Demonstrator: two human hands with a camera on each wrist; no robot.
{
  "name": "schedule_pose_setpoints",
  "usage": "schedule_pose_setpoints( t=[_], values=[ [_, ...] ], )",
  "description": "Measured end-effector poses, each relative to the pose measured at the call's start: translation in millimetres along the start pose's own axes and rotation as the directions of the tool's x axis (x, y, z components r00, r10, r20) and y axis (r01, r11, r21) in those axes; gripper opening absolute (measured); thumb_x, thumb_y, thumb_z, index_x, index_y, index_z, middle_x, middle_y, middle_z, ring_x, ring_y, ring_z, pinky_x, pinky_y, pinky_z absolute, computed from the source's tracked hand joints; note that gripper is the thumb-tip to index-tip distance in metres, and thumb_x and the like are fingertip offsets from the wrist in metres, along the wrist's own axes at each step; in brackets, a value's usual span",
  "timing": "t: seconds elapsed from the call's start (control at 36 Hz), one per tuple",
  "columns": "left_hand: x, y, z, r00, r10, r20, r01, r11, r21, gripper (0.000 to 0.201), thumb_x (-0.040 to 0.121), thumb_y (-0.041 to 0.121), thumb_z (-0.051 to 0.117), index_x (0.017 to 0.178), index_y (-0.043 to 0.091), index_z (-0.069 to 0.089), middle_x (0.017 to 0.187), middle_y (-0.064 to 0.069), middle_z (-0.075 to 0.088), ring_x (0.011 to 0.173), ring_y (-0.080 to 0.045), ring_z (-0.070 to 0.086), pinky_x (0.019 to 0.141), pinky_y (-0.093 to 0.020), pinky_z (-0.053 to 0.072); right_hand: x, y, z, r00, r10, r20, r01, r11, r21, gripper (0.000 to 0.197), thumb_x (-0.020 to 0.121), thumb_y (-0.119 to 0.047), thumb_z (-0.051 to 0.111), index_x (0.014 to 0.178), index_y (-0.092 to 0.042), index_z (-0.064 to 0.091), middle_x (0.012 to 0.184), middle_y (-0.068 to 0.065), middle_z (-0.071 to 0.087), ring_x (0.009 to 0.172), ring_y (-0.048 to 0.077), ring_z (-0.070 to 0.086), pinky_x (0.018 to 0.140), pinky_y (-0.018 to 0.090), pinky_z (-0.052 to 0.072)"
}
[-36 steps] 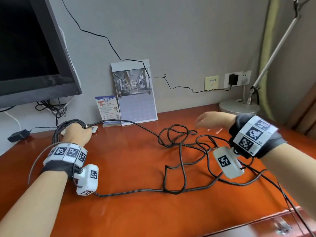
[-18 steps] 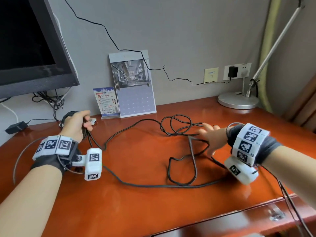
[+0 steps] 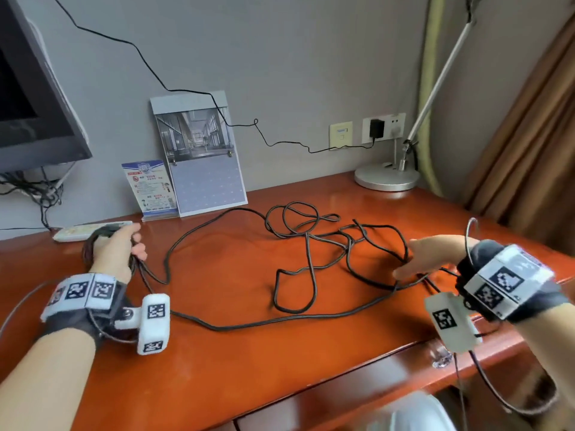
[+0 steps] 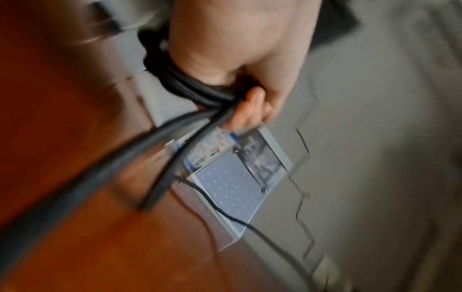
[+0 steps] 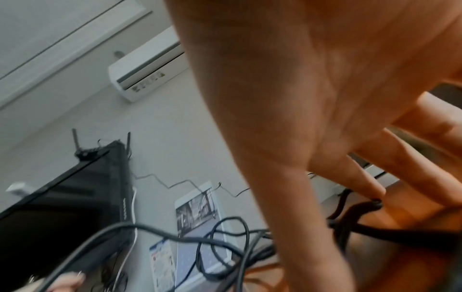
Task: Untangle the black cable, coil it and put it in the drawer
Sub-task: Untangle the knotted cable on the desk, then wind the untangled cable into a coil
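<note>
At left of the head view, the left hand (image 3: 116, 250) grips the coiled turns of the black cable (image 3: 311, 244). Its tangle, mid-frame, looks looser than a moment ago. At right, the right hand (image 3: 432, 256), fingers straight, has apparently reached a strand: untangling continues.

My left hand (image 3: 116, 248) sits near the desk's back left edge, fingers curled tight around gathered loops. My right hand (image 3: 432, 256) reaches leftward over the right side, fingers extended, fingertips (image 5: 372, 189) pointing down.
</note>
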State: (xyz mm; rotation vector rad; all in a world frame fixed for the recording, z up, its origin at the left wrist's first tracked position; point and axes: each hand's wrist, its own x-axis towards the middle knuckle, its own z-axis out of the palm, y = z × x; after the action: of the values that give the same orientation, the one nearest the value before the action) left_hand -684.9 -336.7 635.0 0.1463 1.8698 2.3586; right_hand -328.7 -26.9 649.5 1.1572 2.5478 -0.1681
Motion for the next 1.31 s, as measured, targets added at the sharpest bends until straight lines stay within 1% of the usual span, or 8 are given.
schedule_pose_setpoints(
  t=[0.08,0.19,0.39,0.56,0.69,0.81,0.94,1.31],
  values=[
    [-30,5,24,0.928,0.035,0.37,-0.231,0.834,0.501,0.017,0.091,0.008,0.058,0.075,0.011,0.053,0.046,0.004,0.041,0.033,-0.01,0.029,0.036,-0.014,0.025,6,3,13,1.0,-0.006,-0.007,0.006,0.997,-0.08,0.071,0.075,-0.047,0.071,0.128,-0.009,0.043,0.116,0.008,0.063,0.096,0.022,0.061,0.076,0.028,0.048],
    [-78,7,51,0.669,-0.158,0.727,-0.638,0.379,0.67,0.013,0.077,0.022,0.074,0.078,0.015,0.064,0.05,0.009,0.051,0.039,-0.006,0.045,0.04,-0.019,0.036,11,5,19,0.998,-0.056,0.003,0.056,0.998,-0.035,0.071,0.079,-0.031,0.071,0.133,-0.006,0.033,0.105,0.007,0.058,0.084,0.02,0.052,0.061,0.024,0.043],
    [-122,-13,75,0.408,-0.64,0.651,-0.836,0.025,0.548,0.044,0.068,0.052,0.074,0.094,0.019,0.061,0.071,0.011,0.055,0.057,-0.003,0.048,0.057,-0.017,0.037,20,16,2,0.991,-0.095,-0.088,0.086,0.991,-0.106,0.038,0.086,-0.002,0.052,0.123,-0.008,0.059,0.103,0.004,0.067,0.084,0.017,0.062,0.064,0.014,0.045],
    [-117,-11,74,0.472,-0.618,0.629,-0.859,-0.163,0.485,0.048,0.067,0.061,0.071,0.072,0.017,0.054,0.063,0.007,0.051,0.053,-0.009,0.043,0.052,-0.023,0.033,48,61,-36,0.678,0.062,-0.733,0.261,0.911,0.318,0.029,0.074,0.012,0.051,0.088,-0.004,0.071,0.098,0.025,0.06,0.097,0.041,0.058,0.084,0.036,0.043],
    [-97,3,72,0.612,-0.448,0.652,-0.787,-0.264,0.557,0.056,0.069,0.079,0.054,0.066,0.024,0.047,0.062,0.01,0.048,0.055,-0.01,0.045,0.056,-0.026,0.035,44,82,-82,0.401,0.371,-0.838,0.452,0.715,0.533,0.039,0.069,0.001,0.038,0.098,-0.001,0.064,0.1,0.023,0.051,0.094,0.03,0.049,0.076,0.025,0.035],
    [-107,6,77,0.525,-0.45,0.722,-0.825,-0.061,0.562,0.078,0.047,0.095,0.039,0.074,0.023,0.053,0.066,0.008,0.052,0.06,-0.009,0.05,0.062,-0.025,0.04,55,79,-92,0.652,0.377,-0.657,0.396,0.57,0.72,0.048,0.08,0.006,0.047,0.124,-0.011,0.049,0.116,0.011,0.038,0.098,0.021,0.04,0.06,0.007,0.038],
    [-142,-16,80,0.417,-0.56,0.716,-0.904,-0.172,0.392,0.089,0.041,0.096,0.046,0.088,0.022,0.06,0.085,0.002,0.067,0.078,-0.016,0.063,0.071,-0.031,0.049,60,70,-52,0.912,0.201,-0.357,-0.07,0.935,0.348,0.074,0.075,-0.004,0.061,0.141,-0.02,0.032,0.134,0.021,0.036,0.123,0.039,0.041,0.103,0.041,0.037],
    [-151,-17,85,0.498,-0.487,0.718,-0.862,-0.368,0.348,0.044,0.086,0.055,0.049,0.066,0.019,0.034,0.065,0.005,0.038,0.056,-0.013,0.036,0.052,-0.026,0.033,15,-7,6,0.903,-0.403,-0.15,0.404,0.914,-0.019,0.08,0.086,-0.007,0.053,0.151,-0.018,0.007,0.157,0.001,0.004,0.144,0.022,0.009,0.115,0.036,0.022]
  ],
)
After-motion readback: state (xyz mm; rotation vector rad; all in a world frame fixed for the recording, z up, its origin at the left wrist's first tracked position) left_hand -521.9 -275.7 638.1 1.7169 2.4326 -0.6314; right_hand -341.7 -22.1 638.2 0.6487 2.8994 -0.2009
